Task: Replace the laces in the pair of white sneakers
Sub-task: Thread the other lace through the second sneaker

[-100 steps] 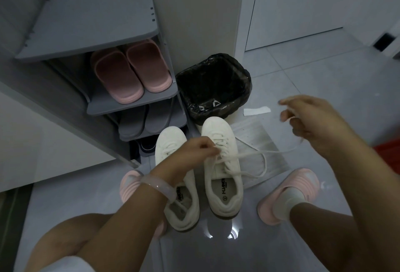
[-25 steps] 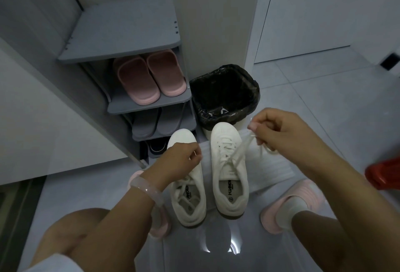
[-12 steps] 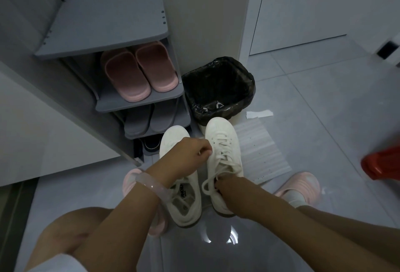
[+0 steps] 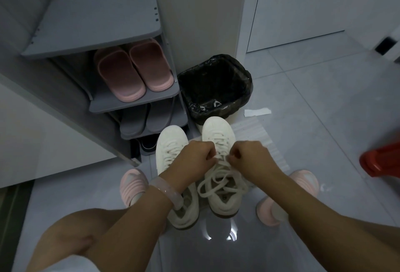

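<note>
Two white sneakers stand side by side on the grey floor, toes pointing away from me. The left sneaker (image 4: 171, 141) is laced, and my left forearm crosses over its heel. Over the middle of the right sneaker (image 4: 218, 128), my left hand (image 4: 192, 157) and my right hand (image 4: 251, 159) meet, each pinching the white lace (image 4: 218, 183). Loose loops of that lace lie across the shoe's tongue and opening below my hands. A translucent bangle sits on my left wrist.
A grey shoe rack (image 4: 101, 20) with pink slippers (image 4: 134, 72) stands at the back left. A bin with a black liner (image 4: 216, 85) sits behind the sneakers. A striped sheet (image 4: 257, 133) lies right of them. A red object (image 4: 381, 161) is at the right edge.
My right hand dropped from holding the lace up in the air to the shoe, then moved up beside my left hand. The lace now lies in loops on the right sneaker.
</note>
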Motion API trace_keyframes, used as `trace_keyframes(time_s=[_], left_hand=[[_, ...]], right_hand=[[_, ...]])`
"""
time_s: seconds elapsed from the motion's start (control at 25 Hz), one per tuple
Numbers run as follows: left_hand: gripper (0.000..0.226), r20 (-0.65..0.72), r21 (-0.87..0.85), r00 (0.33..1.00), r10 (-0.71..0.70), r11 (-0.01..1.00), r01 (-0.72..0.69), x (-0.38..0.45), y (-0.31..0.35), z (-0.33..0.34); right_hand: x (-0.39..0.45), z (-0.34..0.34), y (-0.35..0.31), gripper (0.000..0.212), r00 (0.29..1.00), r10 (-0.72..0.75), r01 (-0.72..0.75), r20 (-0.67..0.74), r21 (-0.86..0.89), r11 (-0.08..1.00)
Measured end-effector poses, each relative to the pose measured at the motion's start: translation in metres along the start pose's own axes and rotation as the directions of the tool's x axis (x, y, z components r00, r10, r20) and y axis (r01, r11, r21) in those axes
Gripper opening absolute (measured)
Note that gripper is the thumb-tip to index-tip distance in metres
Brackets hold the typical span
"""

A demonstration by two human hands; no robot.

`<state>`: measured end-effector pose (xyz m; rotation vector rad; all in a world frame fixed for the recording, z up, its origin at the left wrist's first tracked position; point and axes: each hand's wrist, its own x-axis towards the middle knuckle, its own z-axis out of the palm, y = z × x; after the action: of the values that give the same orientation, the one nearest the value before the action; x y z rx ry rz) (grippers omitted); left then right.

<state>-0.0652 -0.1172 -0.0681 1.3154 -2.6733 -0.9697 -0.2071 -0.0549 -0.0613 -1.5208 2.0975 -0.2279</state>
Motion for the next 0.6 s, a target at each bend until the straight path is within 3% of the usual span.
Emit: trace_keyframes(time_s=[0.08, 0.24, 0.4, 0.52, 0.6], left_hand=[[0.012, -0.011, -0.009, 1.000, 0.009, 1.000, -0.009, 0.000, -0.001, 0.001], [0.008, -0.009, -0.038, 1.000, 0.004, 0.999, -0.004, 0.002, -0.003, 0.004], [0.014, -0.004, -0.085, 0.999, -0.036, 0.996, 0.035, 0.004, -0.005, 0.007], [0.011, -0.026, -0.128, 0.999, -0.048, 0.991, 0.045, 0.006, -0.003, 0.006], [0.010, -0.048, -0.237, 0.994, -0.100, 0.968, 0.086, 0.007, -0.004, 0.006]], right_hand=[[0.000, 0.011, -0.003, 0.019, 0.999, -0.015, 0.016, 0.040, -0.035, 0.999], [0.002, 0.021, -0.005, 0.018, 0.995, -0.094, 0.086, -0.046, -0.142, 0.986], [0.006, 0.021, -0.003, 0.004, 0.991, -0.129, 0.120, -0.037, -0.182, 0.976], [0.007, 0.014, 0.002, 0.010, 0.989, -0.137, 0.131, -0.060, -0.088, 0.987], [0.009, 0.008, 0.008, 0.018, 0.995, -0.074, 0.080, -0.068, 0.089, 0.993]])
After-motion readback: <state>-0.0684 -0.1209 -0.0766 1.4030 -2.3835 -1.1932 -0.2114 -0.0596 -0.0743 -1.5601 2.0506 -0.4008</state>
